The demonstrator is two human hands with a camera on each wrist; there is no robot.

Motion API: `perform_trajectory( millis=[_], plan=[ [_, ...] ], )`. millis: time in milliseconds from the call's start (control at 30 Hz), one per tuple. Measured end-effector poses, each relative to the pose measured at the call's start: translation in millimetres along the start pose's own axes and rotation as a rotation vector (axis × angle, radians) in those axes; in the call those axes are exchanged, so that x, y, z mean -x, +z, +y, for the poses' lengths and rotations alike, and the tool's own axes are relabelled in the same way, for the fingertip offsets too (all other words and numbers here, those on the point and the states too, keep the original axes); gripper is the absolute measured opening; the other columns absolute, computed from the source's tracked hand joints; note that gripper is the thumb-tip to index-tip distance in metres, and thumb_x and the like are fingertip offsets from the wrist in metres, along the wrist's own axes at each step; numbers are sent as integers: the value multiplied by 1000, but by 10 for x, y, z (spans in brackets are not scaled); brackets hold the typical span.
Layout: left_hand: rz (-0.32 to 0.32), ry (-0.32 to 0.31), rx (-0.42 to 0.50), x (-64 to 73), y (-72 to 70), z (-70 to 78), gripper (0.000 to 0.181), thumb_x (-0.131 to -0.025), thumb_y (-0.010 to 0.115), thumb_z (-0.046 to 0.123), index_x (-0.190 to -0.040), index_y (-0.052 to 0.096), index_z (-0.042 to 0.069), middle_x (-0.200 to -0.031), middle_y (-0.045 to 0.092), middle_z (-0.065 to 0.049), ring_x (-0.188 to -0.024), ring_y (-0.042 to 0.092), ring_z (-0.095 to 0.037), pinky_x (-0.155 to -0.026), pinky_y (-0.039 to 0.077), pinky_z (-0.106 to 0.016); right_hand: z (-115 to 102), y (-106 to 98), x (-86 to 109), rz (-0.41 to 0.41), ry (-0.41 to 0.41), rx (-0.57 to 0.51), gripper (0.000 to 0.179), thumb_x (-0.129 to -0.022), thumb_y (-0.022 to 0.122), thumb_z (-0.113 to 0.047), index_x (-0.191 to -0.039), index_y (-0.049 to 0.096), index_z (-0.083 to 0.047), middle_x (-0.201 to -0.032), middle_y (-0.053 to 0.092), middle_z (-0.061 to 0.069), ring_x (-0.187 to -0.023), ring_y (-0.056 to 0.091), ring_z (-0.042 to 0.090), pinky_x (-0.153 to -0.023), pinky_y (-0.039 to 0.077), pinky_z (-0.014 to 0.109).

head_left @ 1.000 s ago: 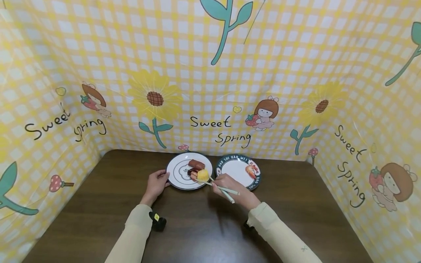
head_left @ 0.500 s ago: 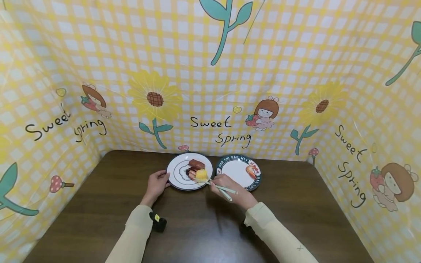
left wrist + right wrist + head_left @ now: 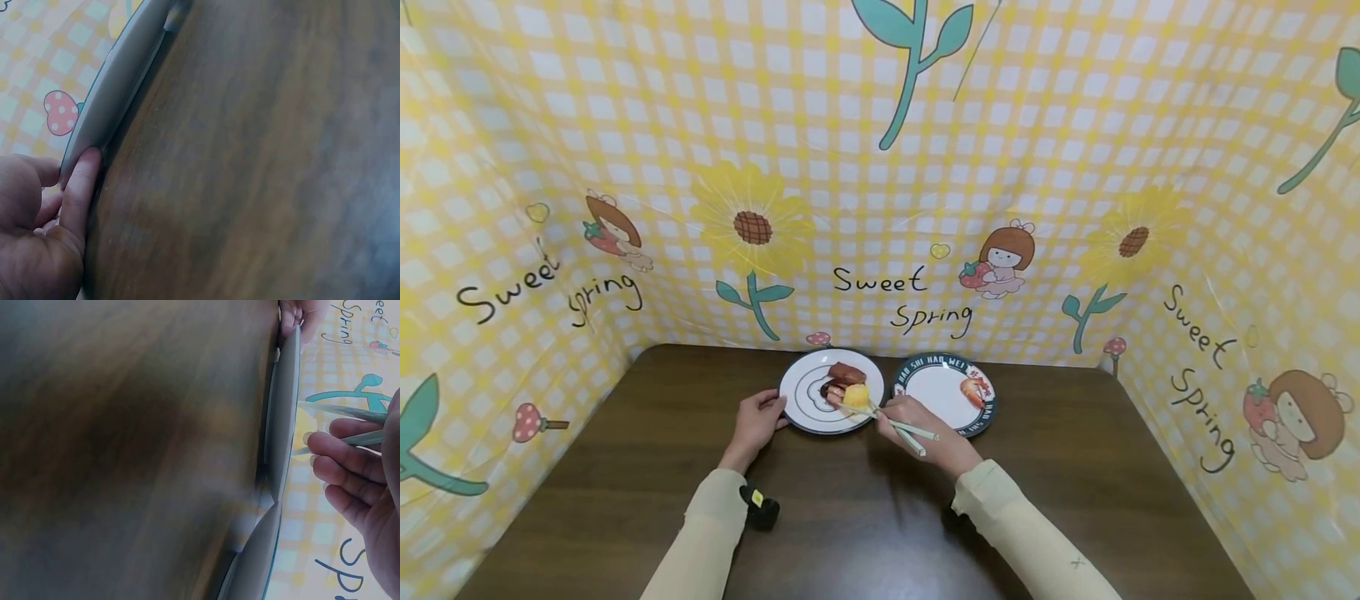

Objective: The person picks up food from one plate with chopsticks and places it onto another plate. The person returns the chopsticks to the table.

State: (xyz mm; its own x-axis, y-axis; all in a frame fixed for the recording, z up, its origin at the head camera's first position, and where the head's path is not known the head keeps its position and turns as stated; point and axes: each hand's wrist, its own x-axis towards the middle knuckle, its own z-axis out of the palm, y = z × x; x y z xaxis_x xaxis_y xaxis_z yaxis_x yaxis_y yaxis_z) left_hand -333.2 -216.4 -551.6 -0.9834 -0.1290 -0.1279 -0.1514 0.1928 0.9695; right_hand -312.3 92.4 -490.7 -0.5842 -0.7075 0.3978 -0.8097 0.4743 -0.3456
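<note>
In the head view my left hand (image 3: 757,423) pinches the left rim of a white plate with a dark edge (image 3: 801,392). The left wrist view has fingertips against the underside of this plate (image 3: 119,87). My right hand (image 3: 925,429) holds pale green chopsticks (image 3: 913,433) over the plate's right side. Their tips are at a yellow chunk of food (image 3: 855,395). Beside the chunk are a reddish-brown piece of food (image 3: 847,373) and a pinkish striped piece (image 3: 834,396). From the right wrist the chopsticks (image 3: 350,411) appear spread apart, reaching above the rim.
A second plate (image 3: 936,398) with a dark green lettered rim and a shrimp picture stands right beside the first. Both are near the back edge of the brown wooden table (image 3: 835,533). A yellow checked cloth (image 3: 880,192) encloses the back and sides.
My right hand and the chopsticks have shifted slightly left. The yellow chunk has moved a little left and toward the back on the plate. My left hand stays at the rim.
</note>
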Motion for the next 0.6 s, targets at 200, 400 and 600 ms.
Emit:
perform_trajectory(
  millis=[200,400,600],
  plan=[
    [-6,5,17,-8,10,-12,55,-108,52,17,-151,36,-11,-138,52,-32,-114,63,-28,-82,61,-20,34,46,-16,30,-12,6,31,-99,56,-3,-69,58,-13,-67,52,-1,-65,47,12,-61,43,24],
    [6,39,40,-24,19,-22,53,-106,52,14,-148,37,-16,-129,56,-33,-96,67,-15,-76,61,-19,83,89,-35,14,16,24,22,-101,54,-5,-96,75,-1,-76,64,1,-70,54,12,-69,51,28],
    [6,17,19,-19,6,-12,53,-107,52,16,-149,39,-13,-130,56,-31,-95,66,-13,-77,60,-17,89,98,-36,-1,26,47,23,-102,55,-8,-106,77,1,-84,69,5,-74,57,14,-72,54,30]
  ],
)
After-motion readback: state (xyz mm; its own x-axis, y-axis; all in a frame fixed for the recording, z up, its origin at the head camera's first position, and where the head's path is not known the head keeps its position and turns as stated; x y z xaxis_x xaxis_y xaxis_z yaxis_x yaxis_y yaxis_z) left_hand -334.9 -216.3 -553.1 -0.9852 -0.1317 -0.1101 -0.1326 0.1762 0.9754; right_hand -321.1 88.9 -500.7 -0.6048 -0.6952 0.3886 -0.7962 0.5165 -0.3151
